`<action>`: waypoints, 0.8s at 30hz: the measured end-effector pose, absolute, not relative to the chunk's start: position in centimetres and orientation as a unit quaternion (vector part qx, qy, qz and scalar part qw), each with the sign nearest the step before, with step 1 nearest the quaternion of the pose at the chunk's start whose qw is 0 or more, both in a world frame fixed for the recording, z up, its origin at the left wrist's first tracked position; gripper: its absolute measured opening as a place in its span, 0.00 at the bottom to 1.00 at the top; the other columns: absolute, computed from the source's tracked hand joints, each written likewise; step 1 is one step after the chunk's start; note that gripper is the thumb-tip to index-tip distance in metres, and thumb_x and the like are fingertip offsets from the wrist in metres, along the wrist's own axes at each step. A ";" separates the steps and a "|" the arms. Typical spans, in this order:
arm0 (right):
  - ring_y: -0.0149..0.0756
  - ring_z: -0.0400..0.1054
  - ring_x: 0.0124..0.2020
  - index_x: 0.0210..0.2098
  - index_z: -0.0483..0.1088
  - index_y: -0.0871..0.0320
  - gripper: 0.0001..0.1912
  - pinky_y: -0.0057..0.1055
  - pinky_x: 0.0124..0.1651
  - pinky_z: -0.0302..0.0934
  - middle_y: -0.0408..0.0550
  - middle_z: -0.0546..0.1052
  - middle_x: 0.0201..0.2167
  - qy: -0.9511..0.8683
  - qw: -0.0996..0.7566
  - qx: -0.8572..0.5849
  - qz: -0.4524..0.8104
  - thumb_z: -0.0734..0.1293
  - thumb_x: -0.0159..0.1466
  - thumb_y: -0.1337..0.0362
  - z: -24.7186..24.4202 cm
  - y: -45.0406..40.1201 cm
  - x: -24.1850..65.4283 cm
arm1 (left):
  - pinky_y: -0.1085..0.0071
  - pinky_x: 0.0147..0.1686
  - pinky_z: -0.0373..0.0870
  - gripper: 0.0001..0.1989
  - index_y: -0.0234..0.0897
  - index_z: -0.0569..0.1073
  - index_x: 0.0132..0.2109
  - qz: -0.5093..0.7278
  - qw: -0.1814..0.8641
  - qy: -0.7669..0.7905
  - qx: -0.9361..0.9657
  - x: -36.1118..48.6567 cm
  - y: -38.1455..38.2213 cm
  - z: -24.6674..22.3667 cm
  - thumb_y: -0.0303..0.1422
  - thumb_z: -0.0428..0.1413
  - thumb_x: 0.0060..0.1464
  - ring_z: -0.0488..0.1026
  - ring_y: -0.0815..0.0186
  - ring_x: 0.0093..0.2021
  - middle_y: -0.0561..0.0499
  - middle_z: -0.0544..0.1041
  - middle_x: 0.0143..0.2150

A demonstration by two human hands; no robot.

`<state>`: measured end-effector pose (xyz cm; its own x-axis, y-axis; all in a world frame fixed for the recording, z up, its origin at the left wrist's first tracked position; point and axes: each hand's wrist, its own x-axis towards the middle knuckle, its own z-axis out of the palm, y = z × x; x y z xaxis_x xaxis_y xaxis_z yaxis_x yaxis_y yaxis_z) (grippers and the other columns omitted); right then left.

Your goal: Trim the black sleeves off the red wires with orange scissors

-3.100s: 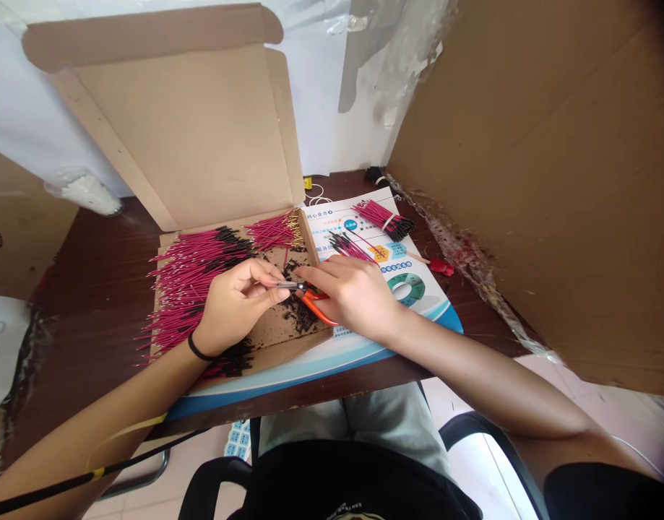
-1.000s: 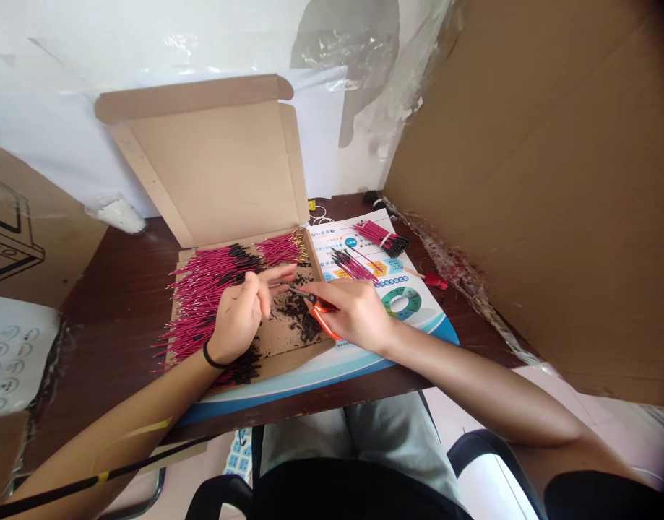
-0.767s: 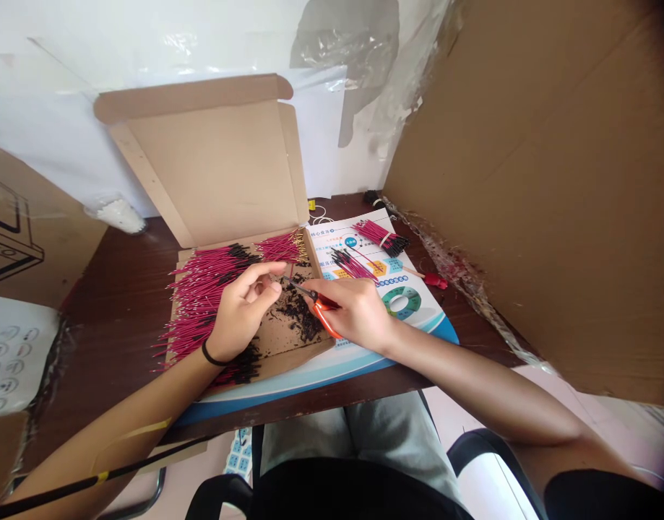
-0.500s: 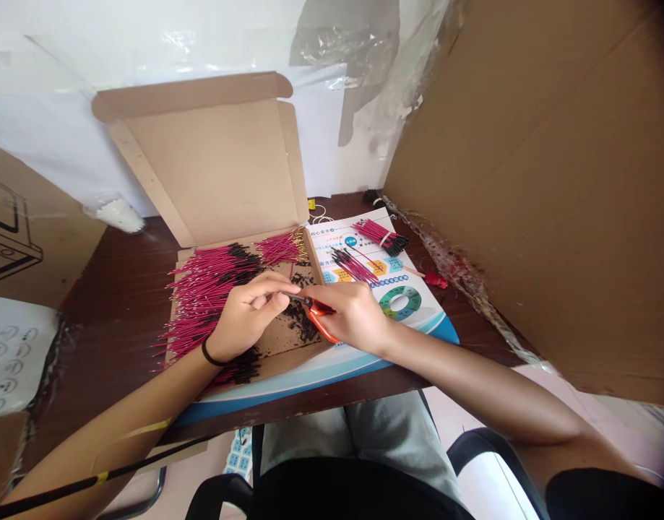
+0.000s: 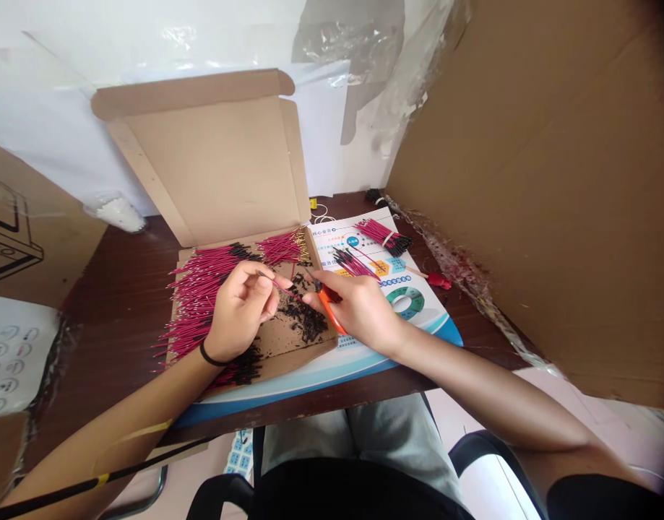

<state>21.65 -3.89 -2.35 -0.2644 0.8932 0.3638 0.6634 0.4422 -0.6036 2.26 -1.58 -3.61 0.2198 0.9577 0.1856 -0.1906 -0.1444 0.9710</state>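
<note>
Wire (image 5: 282,287), thin and red, is pinched by fingers of the left hand (image 5: 237,310); the right hand (image 5: 364,307) curls its fingers around orange-handled scissors (image 5: 329,309) near black scraps (image 5: 308,323).

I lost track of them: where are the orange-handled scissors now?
In the head view, the orange-handled scissors are in the person's right grip, just right of black scraps in the cardboard box.

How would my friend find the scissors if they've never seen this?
Look for the open cardboard box with its lid up. By its right side, the right hand holds the scissors near black scraps. Their bright orange handles set them apart from the pink-and-black wires.
</note>
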 end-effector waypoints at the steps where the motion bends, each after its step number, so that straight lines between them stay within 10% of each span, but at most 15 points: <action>1: 0.28 0.65 0.22 0.48 0.73 0.61 0.18 0.24 0.27 0.56 0.45 0.77 0.24 -0.775 0.346 -0.500 0.172 0.64 0.63 0.56 -2.1 -3.9 21.8 | 0.80 0.15 0.57 0.07 0.39 0.67 0.38 0.524 0.548 0.348 0.552 2.2 -1.5 -3.7 0.37 0.57 0.56 0.63 0.77 0.18 0.52 0.77 0.32; 24: 0.32 0.69 0.30 0.50 0.72 0.58 0.18 0.28 0.34 0.61 0.47 0.78 0.33 -0.818 0.299 -0.481 0.100 0.64 0.63 0.59 -2.5 -3.5 21.9 | 0.77 0.22 0.67 0.05 0.35 0.78 0.34 0.471 0.378 0.412 0.682 2.0 -1.8 -3.2 0.33 0.61 0.50 0.70 0.73 0.25 0.49 0.78 0.31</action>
